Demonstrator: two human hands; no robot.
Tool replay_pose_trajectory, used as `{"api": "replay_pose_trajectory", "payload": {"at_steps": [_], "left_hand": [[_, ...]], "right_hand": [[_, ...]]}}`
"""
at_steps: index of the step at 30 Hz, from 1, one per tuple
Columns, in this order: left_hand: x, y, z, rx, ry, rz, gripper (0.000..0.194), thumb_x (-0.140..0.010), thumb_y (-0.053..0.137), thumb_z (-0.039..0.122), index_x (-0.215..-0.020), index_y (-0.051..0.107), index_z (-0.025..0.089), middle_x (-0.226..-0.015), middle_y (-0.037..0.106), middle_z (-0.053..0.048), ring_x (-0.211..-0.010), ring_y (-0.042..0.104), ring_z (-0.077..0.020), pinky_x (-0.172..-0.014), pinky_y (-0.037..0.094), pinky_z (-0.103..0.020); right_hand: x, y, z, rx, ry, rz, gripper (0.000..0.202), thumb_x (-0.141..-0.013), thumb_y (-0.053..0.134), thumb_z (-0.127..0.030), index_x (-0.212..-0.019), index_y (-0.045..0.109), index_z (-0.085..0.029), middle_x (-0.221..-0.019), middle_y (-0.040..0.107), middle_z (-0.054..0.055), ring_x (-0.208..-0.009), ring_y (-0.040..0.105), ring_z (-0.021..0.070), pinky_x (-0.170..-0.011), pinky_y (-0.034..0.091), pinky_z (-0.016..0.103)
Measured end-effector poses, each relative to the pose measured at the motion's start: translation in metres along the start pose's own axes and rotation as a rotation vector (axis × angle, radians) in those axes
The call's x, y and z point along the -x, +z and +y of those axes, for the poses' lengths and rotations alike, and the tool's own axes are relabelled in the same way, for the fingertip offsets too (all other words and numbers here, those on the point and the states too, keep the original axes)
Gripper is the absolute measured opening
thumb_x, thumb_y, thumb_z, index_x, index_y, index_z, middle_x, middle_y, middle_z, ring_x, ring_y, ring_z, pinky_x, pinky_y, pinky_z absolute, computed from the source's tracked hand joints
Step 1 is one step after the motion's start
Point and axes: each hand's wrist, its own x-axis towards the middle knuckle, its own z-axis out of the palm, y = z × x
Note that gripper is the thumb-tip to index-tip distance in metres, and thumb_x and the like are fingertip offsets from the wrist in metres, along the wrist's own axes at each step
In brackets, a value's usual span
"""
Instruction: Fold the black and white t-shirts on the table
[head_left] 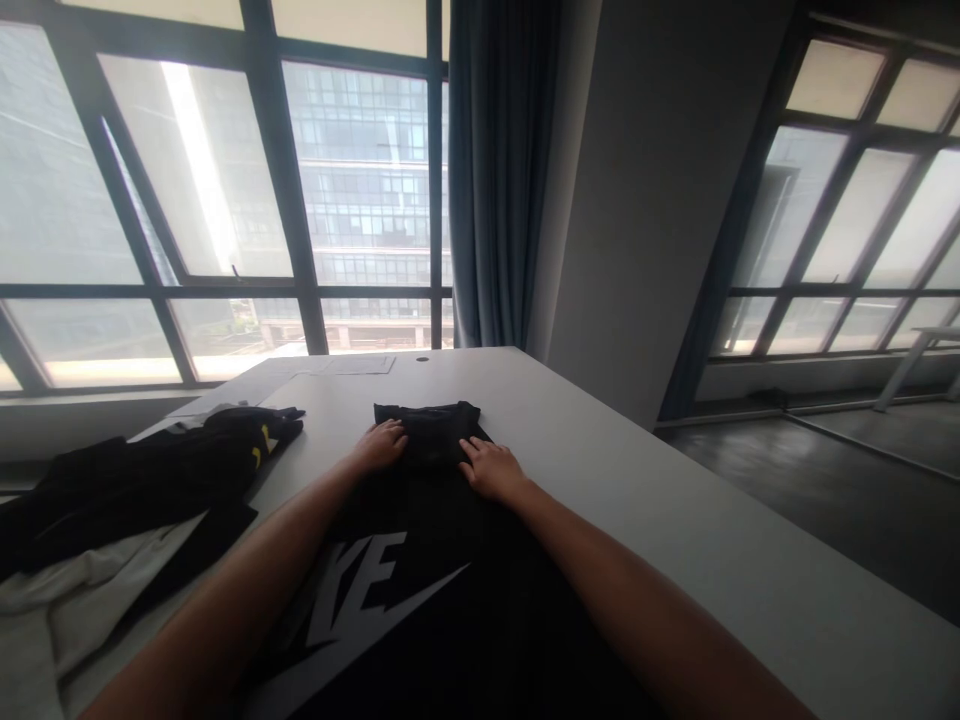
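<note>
A black garment (450, 530) with a large grey logo and lettering lies on the white table (600, 450), its near part running out of the bottom of the view. Its far end is narrow and bunched or folded over. My left hand (382, 444) rests on the left edge of that far end, fingers spread. On the right edge lies my right hand (491, 468), palm down with its fingers apart. Neither hand grips anything that shows.
On the table's left side is a pile of dark and light clothes (150, 480) with yellow marks. Flat papers (352, 365) lie at the far edge, near a small round dark spot (422, 359). Behind stand windows, a blue curtain (495, 200) and a grey pillar (637, 200).
</note>
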Motion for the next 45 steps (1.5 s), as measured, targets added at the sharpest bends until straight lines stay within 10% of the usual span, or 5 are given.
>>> {"api": "replay_pose_trajectory", "payload": {"at_steps": [12,24,35,40,45], "left_hand": [[0.019,-0.005,-0.013,-0.036,0.117,-0.194,0.063,-0.095,0.031,0.059,-0.149,0.036,0.027,-0.159,0.027,-0.003,-0.149,0.011,-0.0244,-0.119,0.004,-0.051],[0.028,-0.029,-0.058,0.040,0.056,-0.263,0.083,-0.082,0.054,0.060,-0.153,0.026,0.028,-0.162,0.008,-0.004,-0.149,0.007,-0.0294,-0.118,0.006,-0.052],[0.015,-0.051,-0.052,0.115,-0.050,-0.365,0.089,-0.065,0.065,0.071,-0.140,0.051,0.026,-0.151,0.043,-0.008,-0.138,0.039,-0.0323,-0.114,0.029,-0.041],[0.014,-0.031,-0.029,-0.024,-0.078,-0.135,0.084,-0.078,0.050,0.072,-0.145,0.044,0.023,-0.152,0.041,-0.012,-0.140,0.034,-0.0364,-0.116,0.017,-0.053],[0.021,-0.018,-0.025,0.056,-0.066,-0.295,0.095,-0.077,0.047,0.077,-0.154,0.027,0.025,-0.161,0.012,-0.008,-0.148,0.009,-0.0333,-0.117,0.015,-0.054]], "right_hand": [[0.002,-0.005,-0.014,0.020,-0.174,0.200,0.023,-0.093,0.048,-0.025,-0.104,0.066,-0.018,-0.113,0.063,0.012,-0.107,0.056,0.0247,-0.090,0.040,0.035],[-0.024,-0.006,0.091,-0.635,0.673,0.535,0.025,-0.088,0.046,-0.025,-0.110,0.057,-0.018,-0.100,0.068,0.012,-0.095,0.064,0.0246,-0.078,0.048,0.032],[-0.006,-0.008,0.073,-0.094,-0.059,0.275,0.018,-0.074,0.064,-0.016,-0.090,0.070,-0.021,-0.122,0.061,0.007,-0.116,0.050,0.0251,-0.098,0.037,0.038],[-0.007,-0.020,0.054,-0.241,0.164,0.364,0.019,-0.092,0.050,-0.030,-0.104,0.061,-0.019,-0.097,0.068,0.009,-0.094,0.061,0.0228,-0.086,0.041,0.033],[-0.013,-0.022,0.043,-0.461,0.278,0.404,0.035,-0.100,0.031,-0.040,-0.109,0.057,-0.019,-0.094,0.068,0.008,-0.086,0.063,0.0202,-0.074,0.044,0.029]]}}
